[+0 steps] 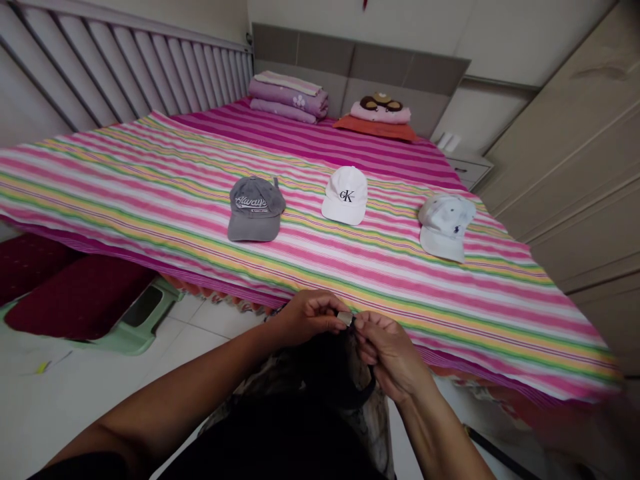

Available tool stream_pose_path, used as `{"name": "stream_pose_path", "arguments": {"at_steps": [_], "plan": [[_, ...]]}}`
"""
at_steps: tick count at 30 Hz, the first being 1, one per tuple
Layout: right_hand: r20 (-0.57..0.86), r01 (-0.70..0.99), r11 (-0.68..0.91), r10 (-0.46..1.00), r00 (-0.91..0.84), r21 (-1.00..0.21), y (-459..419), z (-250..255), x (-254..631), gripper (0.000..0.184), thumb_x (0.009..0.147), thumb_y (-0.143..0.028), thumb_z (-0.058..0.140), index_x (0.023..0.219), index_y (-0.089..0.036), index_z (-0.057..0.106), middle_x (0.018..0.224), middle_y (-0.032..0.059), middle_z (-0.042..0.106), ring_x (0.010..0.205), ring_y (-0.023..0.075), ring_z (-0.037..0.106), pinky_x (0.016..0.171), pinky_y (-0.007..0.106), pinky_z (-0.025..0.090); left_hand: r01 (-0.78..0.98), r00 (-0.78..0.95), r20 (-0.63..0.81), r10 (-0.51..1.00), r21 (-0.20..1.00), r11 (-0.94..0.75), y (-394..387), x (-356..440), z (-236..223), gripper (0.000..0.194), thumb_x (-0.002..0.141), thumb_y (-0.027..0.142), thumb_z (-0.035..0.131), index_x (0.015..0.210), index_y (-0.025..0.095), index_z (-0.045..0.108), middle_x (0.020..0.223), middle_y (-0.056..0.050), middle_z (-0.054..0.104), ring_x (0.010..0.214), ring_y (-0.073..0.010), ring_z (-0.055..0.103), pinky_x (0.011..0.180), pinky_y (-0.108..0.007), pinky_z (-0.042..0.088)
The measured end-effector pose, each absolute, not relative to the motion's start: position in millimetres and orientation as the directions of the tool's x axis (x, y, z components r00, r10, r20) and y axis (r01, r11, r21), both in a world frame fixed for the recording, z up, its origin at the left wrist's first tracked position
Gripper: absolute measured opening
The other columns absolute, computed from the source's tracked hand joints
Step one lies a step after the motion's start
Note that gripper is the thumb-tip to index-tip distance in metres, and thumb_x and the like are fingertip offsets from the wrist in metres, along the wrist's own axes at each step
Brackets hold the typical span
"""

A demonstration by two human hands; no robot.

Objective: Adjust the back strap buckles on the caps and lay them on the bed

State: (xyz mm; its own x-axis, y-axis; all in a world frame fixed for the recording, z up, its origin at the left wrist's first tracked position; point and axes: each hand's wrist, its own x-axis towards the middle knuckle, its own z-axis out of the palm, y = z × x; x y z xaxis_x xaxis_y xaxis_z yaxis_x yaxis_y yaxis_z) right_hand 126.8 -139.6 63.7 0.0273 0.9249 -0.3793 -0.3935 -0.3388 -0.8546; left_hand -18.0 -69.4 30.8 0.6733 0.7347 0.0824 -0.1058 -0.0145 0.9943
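Observation:
Close to my body, a black cap hangs below my two hands, dark against my black clothing. Its small metal buckle shows between my fingertips. My left hand pinches the buckle from the left, thumb and forefinger closed on it. From the right, my right hand grips the dark strap beside the buckle, its fingers curled. Beyond them on the bed lie a grey cap with "Always" lettering, a white cap with a "CK" print, and a pale cap with a small dark emblem.
A striped sheet covers the bed's near part. Folded purple bedding and a pink pile with a bear-face item rest near the headboard. Green stools with red covers stand left; a wardrobe rises on the right.

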Motion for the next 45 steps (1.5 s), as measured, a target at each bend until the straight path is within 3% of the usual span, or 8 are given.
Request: {"name": "stream_pose_path", "arguments": {"at_steps": [7,16,45], "plan": [[-0.318,-0.186,-0.298,0.944,0.086,-0.936,-142.2,62.3,128.7,0.019,0.065,-0.031,0.065,0.061,-0.016,0.053,0.047,-0.006,0.047,0.033,0.0031,0.034,0.034,0.018,0.02,-0.101,0.682,0.114,0.723,0.993,-0.06,-70.6,-19.0,24.8,0.021,0.068,0.025,0.063,0.085,0.013,0.062,0.065,-0.001,0.057,0.056,-0.0079,0.052,0.055,-0.02,0.04],[-0.341,-0.292,-0.311,0.938,0.056,-0.904,-141.5,61.4,128.4,0.022,0.063,-0.03,0.067,0.058,-0.015,0.051,0.045,-0.0066,0.047,0.031,0.0015,0.032,0.032,0.015,0.022,-0.123,0.686,0.089,0.722,0.992,-0.006,-70.3,-16.8,25.5,0.022,0.066,0.026,0.065,0.085,0.013,0.062,0.063,0.0,0.056,0.055,-0.0083,0.053,0.054,-0.02,0.04],[-0.345,-0.416,-0.337,0.937,-0.057,-0.845,-137.3,56.9,130.4,0.021,0.062,-0.025,0.069,0.057,-0.014,0.052,0.047,-0.0053,0.047,0.034,0.0006,0.03,0.032,0.013,0.024,-0.086,0.685,0.062,0.725,0.996,-0.005,-67.9,-19.0,32.1,0.024,0.064,0.029,0.066,0.082,0.013,0.065,0.069,-0.002,0.058,0.056,-0.0085,0.054,0.055,-0.021,0.043]]}}
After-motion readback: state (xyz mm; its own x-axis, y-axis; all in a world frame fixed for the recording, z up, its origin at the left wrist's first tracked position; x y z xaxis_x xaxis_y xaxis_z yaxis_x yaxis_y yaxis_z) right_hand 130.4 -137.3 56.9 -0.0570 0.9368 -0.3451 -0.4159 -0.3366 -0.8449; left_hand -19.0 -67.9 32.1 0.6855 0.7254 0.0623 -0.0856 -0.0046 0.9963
